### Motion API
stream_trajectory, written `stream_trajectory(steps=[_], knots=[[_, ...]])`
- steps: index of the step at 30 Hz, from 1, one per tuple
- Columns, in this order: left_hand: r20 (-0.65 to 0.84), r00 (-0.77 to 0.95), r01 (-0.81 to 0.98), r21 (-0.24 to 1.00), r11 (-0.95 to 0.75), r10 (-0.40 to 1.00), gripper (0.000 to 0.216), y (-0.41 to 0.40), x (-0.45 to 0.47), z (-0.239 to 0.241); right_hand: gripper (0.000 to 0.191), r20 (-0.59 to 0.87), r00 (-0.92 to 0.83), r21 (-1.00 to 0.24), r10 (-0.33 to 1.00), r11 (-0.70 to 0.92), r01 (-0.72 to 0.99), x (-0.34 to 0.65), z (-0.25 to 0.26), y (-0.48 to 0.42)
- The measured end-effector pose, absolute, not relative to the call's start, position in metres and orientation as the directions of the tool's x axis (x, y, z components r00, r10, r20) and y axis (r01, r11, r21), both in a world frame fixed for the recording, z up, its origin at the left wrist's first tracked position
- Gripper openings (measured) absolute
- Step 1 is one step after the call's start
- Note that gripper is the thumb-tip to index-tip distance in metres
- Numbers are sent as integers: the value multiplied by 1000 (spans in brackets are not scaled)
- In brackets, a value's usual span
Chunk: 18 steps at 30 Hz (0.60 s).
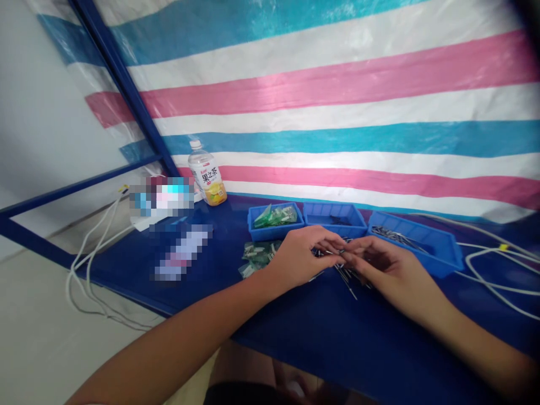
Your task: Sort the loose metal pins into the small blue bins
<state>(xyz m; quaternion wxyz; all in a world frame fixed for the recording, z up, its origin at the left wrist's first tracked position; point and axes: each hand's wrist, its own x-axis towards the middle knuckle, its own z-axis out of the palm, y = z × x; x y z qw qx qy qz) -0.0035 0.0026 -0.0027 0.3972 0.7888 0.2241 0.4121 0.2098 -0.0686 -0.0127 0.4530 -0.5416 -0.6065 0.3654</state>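
Observation:
My left hand (310,253) and my right hand (383,261) meet at the fingertips over the blue table (291,326). The fingers of both are pinched together, and whatever is between them is too small and covered to make out. Beneath them lies a loose pile of thin, dark metal rods (346,281), partly hidden by the hands. Left of the pile, touching or just behind my left wrist, are clear greenish plastic bags (257,252) with small pale pieces inside.
Behind my hands stand three blue bins: one with green plastic bags (276,215), one with a few dark pieces (335,218), one with thin metal rods (396,236). A drink bottle (208,174) stands at back left. White cables (498,253) lie right; blue frame bars rise left.

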Motion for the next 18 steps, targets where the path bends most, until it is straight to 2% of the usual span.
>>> stream_trajectory(steps=[4, 11, 18], knots=[[435, 580, -24, 854, -519, 689, 30, 5, -3, -5, 37, 123, -50, -959, 991, 132, 253, 209, -8, -65], [240, 655, -125, 969, -211, 717, 31, 6, -4, -4, 33, 150, -36, -975, 988, 154, 159, 211, -8, -65], [214, 639, -116, 976, -182, 739, 31, 3, -3, -2, 30, 109, -68, -987, 992, 116, 112, 212, -14, -64]])
